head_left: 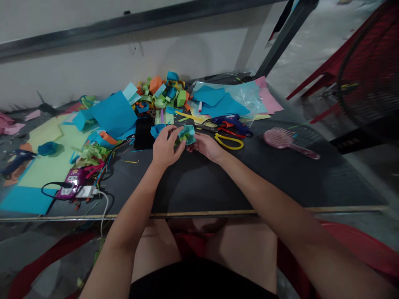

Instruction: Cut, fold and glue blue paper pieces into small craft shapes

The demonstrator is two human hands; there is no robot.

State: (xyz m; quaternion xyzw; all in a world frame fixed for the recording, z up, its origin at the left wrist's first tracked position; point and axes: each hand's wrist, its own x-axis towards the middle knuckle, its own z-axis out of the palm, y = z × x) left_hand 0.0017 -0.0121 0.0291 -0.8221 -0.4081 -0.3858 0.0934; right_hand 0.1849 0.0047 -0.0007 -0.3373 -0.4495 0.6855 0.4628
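A small light-blue folded paper cup (189,132) with yellow-green paper inside sits between both hands, above the dark table (202,178). My left hand (167,146) holds its left side, with the thumb and fingers curved around it. On the other side, my right hand (207,146) pinches the lower right edge; some of its fingertips are hidden. Just behind my left hand lies a blue folded paper piece (157,130), partly covered. Yellow-handled scissors (229,142) are close to my right hand, and a black phone (144,133) lies left of my left hand.
A pile of colourful paper pieces (162,93) stands near the wall. Blue glue gun (232,121), pink hairbrush (288,142) and paper sheets (227,101) lie rightward. A purple power strip (72,182) with cables is at left, a fan (370,70) at far right.
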